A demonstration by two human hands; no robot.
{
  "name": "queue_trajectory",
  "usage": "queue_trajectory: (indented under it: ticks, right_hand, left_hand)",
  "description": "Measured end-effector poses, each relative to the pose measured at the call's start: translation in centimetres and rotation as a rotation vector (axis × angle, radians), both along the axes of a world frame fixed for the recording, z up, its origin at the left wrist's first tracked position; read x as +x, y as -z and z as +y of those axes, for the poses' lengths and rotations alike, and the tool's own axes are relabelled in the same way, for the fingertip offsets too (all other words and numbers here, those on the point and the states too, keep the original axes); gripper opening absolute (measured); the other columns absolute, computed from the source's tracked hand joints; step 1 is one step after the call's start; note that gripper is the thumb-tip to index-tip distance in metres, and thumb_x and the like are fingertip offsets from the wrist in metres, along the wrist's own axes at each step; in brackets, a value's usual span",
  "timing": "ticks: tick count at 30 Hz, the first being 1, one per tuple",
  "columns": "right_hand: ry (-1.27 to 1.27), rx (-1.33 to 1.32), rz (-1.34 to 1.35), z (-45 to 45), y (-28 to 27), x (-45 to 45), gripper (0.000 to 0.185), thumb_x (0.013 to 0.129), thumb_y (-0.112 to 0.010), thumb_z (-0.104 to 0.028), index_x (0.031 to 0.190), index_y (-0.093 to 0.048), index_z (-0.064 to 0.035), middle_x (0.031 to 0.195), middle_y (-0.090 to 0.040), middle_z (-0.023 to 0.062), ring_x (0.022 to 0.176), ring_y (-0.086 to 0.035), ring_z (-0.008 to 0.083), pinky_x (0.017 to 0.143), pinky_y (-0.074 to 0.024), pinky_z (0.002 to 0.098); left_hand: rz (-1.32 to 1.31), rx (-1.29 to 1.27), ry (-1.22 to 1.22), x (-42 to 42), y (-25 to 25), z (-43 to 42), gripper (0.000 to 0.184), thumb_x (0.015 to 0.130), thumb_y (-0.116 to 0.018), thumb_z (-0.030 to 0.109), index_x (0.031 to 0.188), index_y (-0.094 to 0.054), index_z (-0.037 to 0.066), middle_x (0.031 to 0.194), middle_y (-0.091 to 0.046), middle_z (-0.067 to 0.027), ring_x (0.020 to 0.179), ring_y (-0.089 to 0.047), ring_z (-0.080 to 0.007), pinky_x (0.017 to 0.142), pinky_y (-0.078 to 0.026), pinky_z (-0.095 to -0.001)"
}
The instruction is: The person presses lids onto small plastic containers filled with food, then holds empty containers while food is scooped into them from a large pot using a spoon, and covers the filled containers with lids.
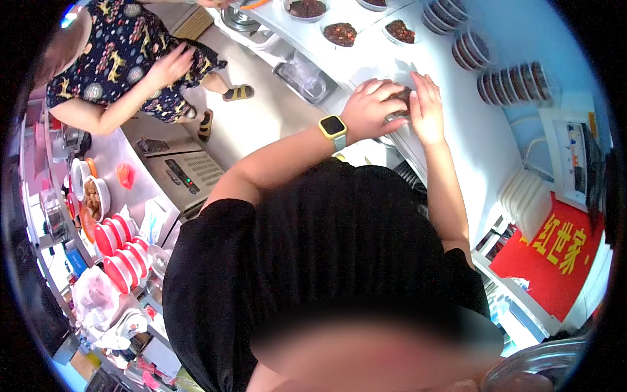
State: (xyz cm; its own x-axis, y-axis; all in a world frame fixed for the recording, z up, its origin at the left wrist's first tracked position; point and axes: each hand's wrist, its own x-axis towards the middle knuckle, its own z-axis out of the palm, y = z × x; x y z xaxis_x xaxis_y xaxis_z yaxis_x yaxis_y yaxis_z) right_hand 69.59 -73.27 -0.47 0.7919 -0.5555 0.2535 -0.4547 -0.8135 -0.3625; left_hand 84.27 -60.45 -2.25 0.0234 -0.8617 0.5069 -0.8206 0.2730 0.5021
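One small round container (400,104), with something dark showing in it, is held between the left hand (375,108) and the right hand (428,108) at the near edge of the white counter (471,130). It is largely covered by the hands, so whether it is resting on the counter or is lifted cannot be told. By the left hand it is reached over with curved, slightly spread fingers; by the right hand it is flanked from the other side, with the fingers kept straighter and closer together. How firmly it is pressed cannot be told. A yellow-framed watch (332,126) is worn on the left wrist. Farther along the counter, a bowl (340,34) of dark food flecked with red is set near a similar bowl (400,31), and a third bowl (307,8) is placed beyond them. Three stacks of filled round containers (516,83) are lined up toward the blue wall. Nearer, white lids (524,199) are stacked close to a red sign (555,255) marked with yellow characters. On the left, red-lidded tubs (121,251) are grouped on a metal worktop (147,189), and a co-worker in a patterned dress (124,59) is seen, with one hand (173,65) held in front of the body.
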Motion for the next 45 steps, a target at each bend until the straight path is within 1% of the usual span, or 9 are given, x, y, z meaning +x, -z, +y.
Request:
queue_trajectory:
  ticks: [2, 13, 21, 32, 36, 38, 40, 42, 45]
  right_hand:
    - [-0.077, -0.035, 0.008, 1.1, 0.8, 0.8, 0.046, 0.095, -0.043, -0.025, 0.139, -0.044, -0.0092, 0.145, -0.040, 0.0157, 0.136, -0.034, 0.0357, 0.113, -0.0227, 0.0466]
    - [-0.123, 0.102, -0.109, 5.2, 4.9, 6.1, 0.044, 0.094, -0.045, -0.018, 0.137, -0.047, -0.0069, 0.147, -0.036, 0.0192, 0.132, -0.037, 0.0384, 0.107, -0.0330, 0.0426]
    - [-0.221, 0.051, 0.254, 9.7, 3.4, 10.0, 0.089, 0.066, -0.082, -0.017, 0.143, -0.038, -0.0133, 0.154, -0.017, 0.0209, 0.135, -0.031, 0.0416, 0.107, -0.0357, 0.0436]
    - [-0.174, -0.004, 0.392, 9.1, 2.8, 15.5, 0.073, 0.088, -0.061, -0.040, 0.149, -0.029, -0.0155, 0.155, -0.012, 0.0231, 0.140, -0.017, 0.0435, 0.113, -0.0160, 0.0512]
    - [-0.064, -0.433, 0.356, 10.3, -2.2, 15.8, 0.062, 0.089, -0.058, -0.036, 0.143, -0.040, -0.0109, 0.151, -0.024, 0.0236, 0.140, -0.020, 0.0442, 0.113, -0.0132, 0.0568]
    - [-0.176, -0.291, -0.076, 12.9, -2.0, 17.8, 0.042, 0.091, -0.052, -0.027, 0.124, -0.055, -0.0017, 0.135, -0.048, 0.0231, 0.128, -0.041, 0.0446, 0.106, -0.0292, 0.0555]
    - [-0.278, -0.044, -0.212, 15.9, 2.6, 17.2, 0.016, 0.089, -0.052, -0.017, 0.089, -0.060, -0.0037, 0.103, -0.064, 0.0154, 0.096, -0.060, 0.0347, 0.085, -0.0470, 0.0445]
    - [-0.433, 0.277, -0.056, 18.6, 6.4, 23.9, 0.016, 0.084, -0.057, -0.005, 0.098, -0.065, -0.0037, 0.100, -0.063, 0.0158, 0.097, -0.060, 0.0312, 0.086, -0.0477, 0.0390]
    - [0.179, 0.753, -0.027, 17.8, 25.6, 29.3, 0.035, 0.084, -0.062, -0.004, 0.118, -0.054, 0.0016, 0.121, -0.052, 0.0211, 0.108, -0.055, 0.0318, 0.092, -0.0465, 0.0371]
  left_hand:
    - [0.111, 0.048, -0.090, 0.4, 0.0, 0.5, 0.060, 0.078, -0.070, 0.042, 0.121, -0.052, 0.003, 0.138, -0.043, -0.0217, 0.133, -0.038, -0.0353, 0.110, -0.030, -0.0476]
    - [0.160, -0.096, -0.164, 5.7, 4.0, 4.9, 0.081, 0.074, -0.072, 0.048, 0.132, -0.042, 0.000, 0.141, -0.040, -0.0259, 0.132, -0.039, -0.0365, 0.111, -0.030, -0.0425]
    - [0.133, -0.024, -0.112, 10.5, 6.0, 9.0, 0.083, 0.069, -0.076, 0.032, 0.135, -0.040, -0.002, 0.144, -0.039, -0.0194, 0.136, -0.036, -0.0303, 0.111, -0.030, -0.0432]
    - [0.142, 0.139, 0.010, 17.8, 6.1, 8.8, 0.076, 0.090, -0.053, 0.045, 0.145, -0.027, 0.000, 0.152, -0.028, -0.0160, 0.142, -0.025, -0.0268, 0.116, -0.019, -0.0451]
    - [0.308, -0.206, 0.104, 19.3, 4.7, 9.5, 0.063, 0.077, -0.061, 0.012, 0.137, -0.043, 0.012, 0.145, -0.038, -0.0156, 0.137, -0.034, -0.0290, 0.111, -0.031, -0.0467]
    - [0.528, -0.327, 0.124, 23.2, 7.9, 12.9, 0.047, 0.064, -0.059, -0.003, 0.110, -0.059, 0.008, 0.131, -0.051, -0.0147, 0.119, -0.049, -0.0347, 0.102, -0.041, -0.0458]
    - [0.625, -0.117, -0.067, 24.2, 12.4, 15.6, 0.037, 0.065, -0.055, -0.009, 0.098, -0.059, 0.007, 0.114, -0.057, -0.0132, 0.108, -0.054, -0.0341, 0.092, -0.046, -0.0426]
    - [0.717, 0.182, -0.332, 25.4, 17.8, 18.2, 0.029, 0.073, -0.058, -0.005, 0.100, -0.059, 0.007, 0.102, -0.059, -0.0117, 0.097, -0.059, -0.0301, 0.083, -0.049, -0.0355]
    - [1.023, 0.549, -0.610, 27.2, 25.0, 22.0, 0.022, 0.084, -0.053, 0.004, 0.105, -0.057, 0.003, 0.105, -0.060, -0.0113, 0.091, -0.061, -0.0229, 0.082, -0.050, -0.0313]
